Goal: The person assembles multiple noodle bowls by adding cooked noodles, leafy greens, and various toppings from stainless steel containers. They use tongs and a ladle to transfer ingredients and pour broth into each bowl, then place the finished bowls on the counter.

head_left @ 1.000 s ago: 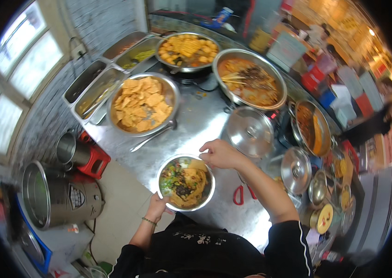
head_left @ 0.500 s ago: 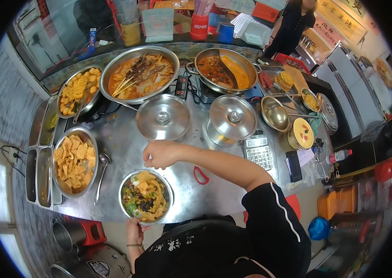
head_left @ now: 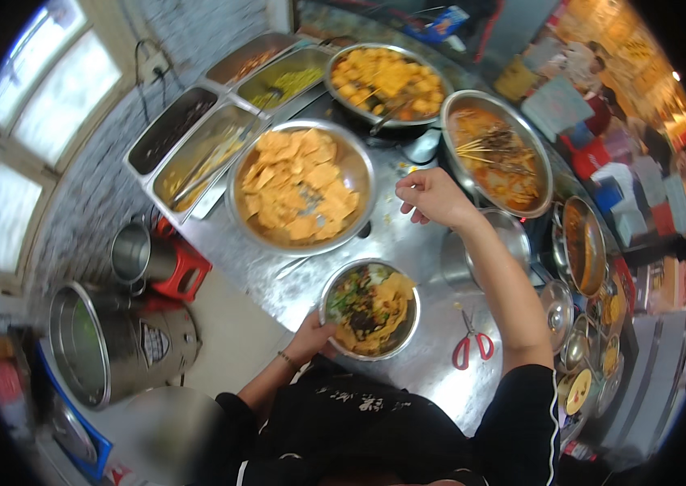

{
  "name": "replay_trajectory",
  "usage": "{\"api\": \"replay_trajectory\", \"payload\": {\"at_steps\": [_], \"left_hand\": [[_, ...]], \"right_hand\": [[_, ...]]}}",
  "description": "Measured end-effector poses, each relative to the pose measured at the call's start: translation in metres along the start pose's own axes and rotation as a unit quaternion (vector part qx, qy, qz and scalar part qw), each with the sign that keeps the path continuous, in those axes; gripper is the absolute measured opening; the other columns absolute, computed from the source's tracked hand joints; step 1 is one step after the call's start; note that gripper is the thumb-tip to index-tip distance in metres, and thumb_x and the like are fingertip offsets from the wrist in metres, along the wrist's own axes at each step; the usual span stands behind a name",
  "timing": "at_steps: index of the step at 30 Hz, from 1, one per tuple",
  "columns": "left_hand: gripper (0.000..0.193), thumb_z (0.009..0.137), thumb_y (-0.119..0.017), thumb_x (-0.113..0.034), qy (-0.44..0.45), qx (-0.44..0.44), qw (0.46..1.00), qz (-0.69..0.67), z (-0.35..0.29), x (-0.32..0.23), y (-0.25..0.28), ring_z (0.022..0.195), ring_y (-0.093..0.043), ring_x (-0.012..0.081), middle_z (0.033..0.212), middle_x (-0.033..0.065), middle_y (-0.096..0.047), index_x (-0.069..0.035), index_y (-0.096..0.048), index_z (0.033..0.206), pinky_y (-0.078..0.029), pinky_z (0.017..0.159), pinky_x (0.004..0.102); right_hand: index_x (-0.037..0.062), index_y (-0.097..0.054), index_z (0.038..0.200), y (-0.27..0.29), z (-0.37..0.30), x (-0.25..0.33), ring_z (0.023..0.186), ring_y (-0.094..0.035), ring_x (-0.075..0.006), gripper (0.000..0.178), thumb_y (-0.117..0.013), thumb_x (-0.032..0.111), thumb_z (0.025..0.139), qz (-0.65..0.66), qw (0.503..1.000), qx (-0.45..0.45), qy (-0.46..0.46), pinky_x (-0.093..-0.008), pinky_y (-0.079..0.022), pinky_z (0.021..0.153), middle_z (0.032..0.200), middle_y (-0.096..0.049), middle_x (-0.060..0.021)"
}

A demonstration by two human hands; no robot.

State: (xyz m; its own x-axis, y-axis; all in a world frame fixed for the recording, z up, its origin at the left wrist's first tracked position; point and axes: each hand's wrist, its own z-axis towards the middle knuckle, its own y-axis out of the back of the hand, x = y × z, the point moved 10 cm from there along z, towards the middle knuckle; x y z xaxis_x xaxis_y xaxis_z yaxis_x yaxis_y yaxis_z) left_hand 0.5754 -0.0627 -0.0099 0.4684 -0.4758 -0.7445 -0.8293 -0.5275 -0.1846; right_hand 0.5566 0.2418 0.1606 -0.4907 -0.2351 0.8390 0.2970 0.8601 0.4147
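My left hand [head_left: 310,338] grips the near left rim of a small metal bowl [head_left: 417,317]. The bowl holds yellowish strips, chopped greens, dark bits and a piece of orange crisp. Beyond it, my right hand [head_left: 433,198] hovers over the metal counter with its fingers curled together; whatever they may hold is hidden. To the left of this hand stands a large metal bowl [head_left: 365,180] of broken orange crisps [head_left: 298,182]. Red-handled scissors [head_left: 472,344] lie on the counter, right of the small bowl.
Steel trays [head_left: 142,166] of toppings and spoons line the far left. A pan of yellow chunks [head_left: 387,77] and a basin of skewers in red broth [head_left: 505,154] stand at the back. Lidded pots [head_left: 557,312] crowd the right. A steel drum [head_left: 128,340] sits on the floor. People appear beyond the counter.
My view has swung left, showing more of the trays and floor. My right hand has moved farther from the small bowl, towards the back pans. My left hand still grips the small bowl.
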Motion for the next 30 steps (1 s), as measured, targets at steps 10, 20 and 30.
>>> {"api": "replay_trajectory", "payload": {"at_steps": [10, 20, 30], "left_hand": [[0.046, 0.092, -0.049, -0.016, 0.023, 0.054, 0.998, 0.001, 0.007, -0.003, -0.003, 0.068, -0.063, 0.0155, 0.103, 0.0106, -0.063, -0.006, -0.039, 0.136, -0.056, 0.049, 0.0263], [0.065, 0.090, -0.051, -0.012, 0.003, 0.085, 0.996, -0.037, 0.013, -0.003, 0.002, 0.068, -0.063, 0.0133, 0.102, 0.0099, -0.062, -0.010, -0.022, 0.148, -0.056, 0.054, 0.0263], [0.068, 0.090, -0.050, -0.013, -0.237, 0.057, 0.969, 0.023, 0.078, 0.074, -0.009, 0.066, -0.063, 0.0166, 0.102, 0.0111, -0.063, -0.015, -0.021, 0.151, -0.057, 0.049, 0.0291]], "right_hand": [[-0.0023, -0.068, 0.093, -0.153, 0.064, 0.037, 0.054, -0.061, -0.0139, 0.022, -0.062, 0.018, 0.086, -0.132, 0.979, 0.133, 0.086, -0.0265, -0.049, 0.052, 0.069, -0.066, -0.0077], [0.0023, -0.064, 0.116, -0.297, 0.126, 0.226, 0.098, -0.064, -0.0343, 0.037, -0.059, 0.018, 0.083, -0.241, 0.911, 0.049, 0.331, -0.0415, -0.049, 0.088, 0.105, -0.067, -0.0203], [0.0082, -0.064, 0.114, -0.445, 0.223, 0.236, 0.105, -0.064, -0.0322, 0.034, -0.060, 0.010, 0.080, -0.435, 0.824, 0.120, 0.343, -0.0420, -0.052, 0.087, 0.113, -0.062, -0.0209]]}}
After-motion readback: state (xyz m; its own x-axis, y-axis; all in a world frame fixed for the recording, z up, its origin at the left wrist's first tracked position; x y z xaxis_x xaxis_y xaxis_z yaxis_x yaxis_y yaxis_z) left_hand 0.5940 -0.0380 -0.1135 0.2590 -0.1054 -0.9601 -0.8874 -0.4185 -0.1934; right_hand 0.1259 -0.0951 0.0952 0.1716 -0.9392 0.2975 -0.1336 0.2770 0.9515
